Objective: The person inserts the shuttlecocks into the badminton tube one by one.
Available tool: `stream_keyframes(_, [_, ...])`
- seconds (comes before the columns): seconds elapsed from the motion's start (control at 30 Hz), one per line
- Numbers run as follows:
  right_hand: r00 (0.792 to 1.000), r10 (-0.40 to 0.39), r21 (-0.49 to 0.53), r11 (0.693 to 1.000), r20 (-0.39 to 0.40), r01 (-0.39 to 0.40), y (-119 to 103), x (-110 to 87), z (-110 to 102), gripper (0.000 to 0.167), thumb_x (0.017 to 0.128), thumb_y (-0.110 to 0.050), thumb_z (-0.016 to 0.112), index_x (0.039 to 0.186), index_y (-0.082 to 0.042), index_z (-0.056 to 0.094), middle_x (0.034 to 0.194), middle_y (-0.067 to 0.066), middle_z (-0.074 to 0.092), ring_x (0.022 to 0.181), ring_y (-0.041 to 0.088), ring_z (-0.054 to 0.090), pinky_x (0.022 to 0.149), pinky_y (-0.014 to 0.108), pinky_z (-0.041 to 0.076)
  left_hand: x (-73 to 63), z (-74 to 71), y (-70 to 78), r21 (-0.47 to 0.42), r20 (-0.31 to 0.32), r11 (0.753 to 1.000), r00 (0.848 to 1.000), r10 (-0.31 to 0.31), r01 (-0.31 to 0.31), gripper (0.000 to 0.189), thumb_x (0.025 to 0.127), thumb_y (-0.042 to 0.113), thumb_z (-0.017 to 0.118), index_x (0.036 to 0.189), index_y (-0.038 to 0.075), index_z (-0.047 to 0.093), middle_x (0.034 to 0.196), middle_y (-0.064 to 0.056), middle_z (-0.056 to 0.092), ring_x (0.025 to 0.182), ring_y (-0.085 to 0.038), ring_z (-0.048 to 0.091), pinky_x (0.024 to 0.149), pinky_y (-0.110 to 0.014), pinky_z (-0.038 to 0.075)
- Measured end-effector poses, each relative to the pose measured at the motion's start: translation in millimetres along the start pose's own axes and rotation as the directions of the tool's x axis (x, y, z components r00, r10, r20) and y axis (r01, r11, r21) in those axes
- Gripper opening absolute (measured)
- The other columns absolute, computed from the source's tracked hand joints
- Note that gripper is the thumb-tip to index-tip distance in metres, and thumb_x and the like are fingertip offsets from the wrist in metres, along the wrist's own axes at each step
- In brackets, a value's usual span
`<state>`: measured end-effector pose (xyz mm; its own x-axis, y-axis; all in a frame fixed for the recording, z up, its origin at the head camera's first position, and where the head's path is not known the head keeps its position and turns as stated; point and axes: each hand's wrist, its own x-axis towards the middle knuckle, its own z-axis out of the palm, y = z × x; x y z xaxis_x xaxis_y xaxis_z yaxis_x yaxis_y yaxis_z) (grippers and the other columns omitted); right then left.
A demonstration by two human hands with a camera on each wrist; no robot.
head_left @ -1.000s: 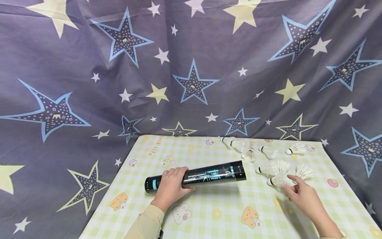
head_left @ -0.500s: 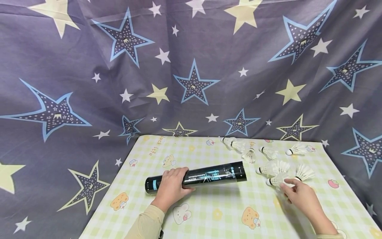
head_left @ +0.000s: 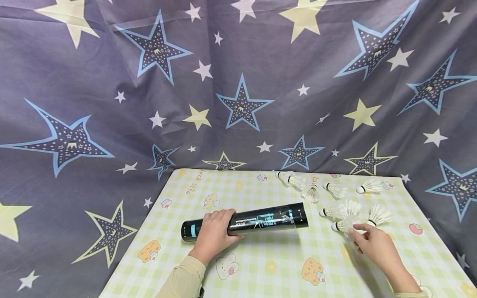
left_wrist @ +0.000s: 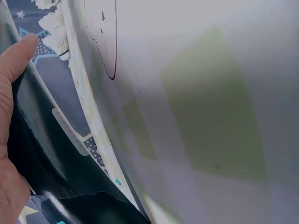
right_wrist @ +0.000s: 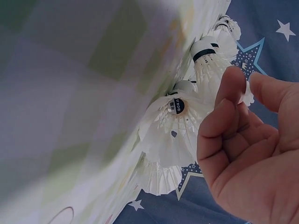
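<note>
My left hand (head_left: 215,234) grips a black shuttlecock tube (head_left: 266,219) with blue and white print, fingers over its top. The tube lies slanted above the tabletop, its right end higher. In the left wrist view, the thumb (left_wrist: 18,56) runs along the dark tube (left_wrist: 51,135). At the right, my right hand (head_left: 378,246) pinches the feather skirt of a white shuttlecock (head_left: 340,225) between thumb and index finger; its cork points left. In the right wrist view the other fingers (right_wrist: 219,130) are curled in. Another shuttlecock (head_left: 379,215) lies just behind this hand.
More shuttlecocks lie behind: one (head_left: 331,212) beside the pinched one, one (head_left: 370,186) at the back right, one (head_left: 336,190) left of it and several (head_left: 311,193) toward the back edge. The checked tablecloth (head_left: 268,248) ends at a star-patterned curtain (head_left: 238,136).
My right hand has shifted slightly left and down, and the shuttlecock at its fingertips has slid a little left. The left hand and tube have hardly moved.
</note>
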<state>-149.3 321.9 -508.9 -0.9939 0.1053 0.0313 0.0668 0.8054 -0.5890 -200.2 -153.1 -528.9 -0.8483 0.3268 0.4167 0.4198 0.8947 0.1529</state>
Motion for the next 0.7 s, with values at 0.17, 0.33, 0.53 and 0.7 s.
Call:
stream_keyframes(0.17, [1.000, -0.008, -0.004, 1.000, -0.002, 0.008, 1.0, -0.3, 0.6, 0.048, 0.107, -0.034, 0.065, 0.133, 0.007, 0.067, 0.068, -0.001, 0.072, 0.056, 0.010, 0.062, 0.057, 0.027, 0.042, 0.0, -0.8, 1.2, -0.001, 0.003, 1.000, 1.000, 0.001, -0.001, 0.081, 0.071, 0.061, 0.095, 0.134, 0.022, 0.063, 0.125, 0.001, 0.076, 0.107, -0.022, 0.070, 0.096, -0.047, 0.051])
stream_keyframes(0.33, [1.000, -0.016, -0.009, 1.000, -0.004, 0.016, 1.3, -1.4, 0.9, 0.044, 0.107, -0.034, 0.065, 0.128, 0.005, 0.070, 0.066, -0.002, 0.070, 0.055, 0.009, 0.060, 0.057, 0.027, 0.042, -0.4, -0.4, 1.5, 0.001, -0.001, 1.000, 1.000, 0.007, -0.007, 0.082, 0.071, 0.061, 0.095, 0.135, 0.021, 0.063, 0.125, 0.000, 0.076, 0.108, -0.023, 0.071, 0.096, -0.047, 0.051])
stream_keyframes(0.53, [1.000, -0.027, -0.021, 0.999, -0.008, 0.027, 1.8, -1.4, 1.2, 0.037, 0.107, -0.033, 0.065, 0.121, 0.000, 0.074, 0.065, -0.003, 0.068, 0.056, 0.008, 0.058, 0.058, 0.027, 0.041, -0.5, 0.2, 1.6, 0.003, -0.002, 1.000, 1.000, 0.009, -0.009, 0.081, 0.071, 0.061, 0.095, 0.134, 0.021, 0.063, 0.125, 0.001, 0.076, 0.107, -0.022, 0.071, 0.096, -0.047, 0.051])
stream_keyframes(0.7, [1.000, -0.024, -0.023, 0.999, -0.007, 0.024, 1.9, -1.6, 2.1, 0.033, 0.106, -0.032, 0.066, 0.117, -0.003, 0.076, 0.065, -0.003, 0.069, 0.056, 0.007, 0.057, 0.058, 0.027, 0.041, -0.7, 0.9, 1.9, 0.000, -0.001, 1.000, 1.000, 0.010, -0.010, 0.080, 0.071, 0.060, 0.094, 0.133, 0.022, 0.063, 0.124, 0.001, 0.076, 0.107, -0.022, 0.071, 0.096, -0.047, 0.050])
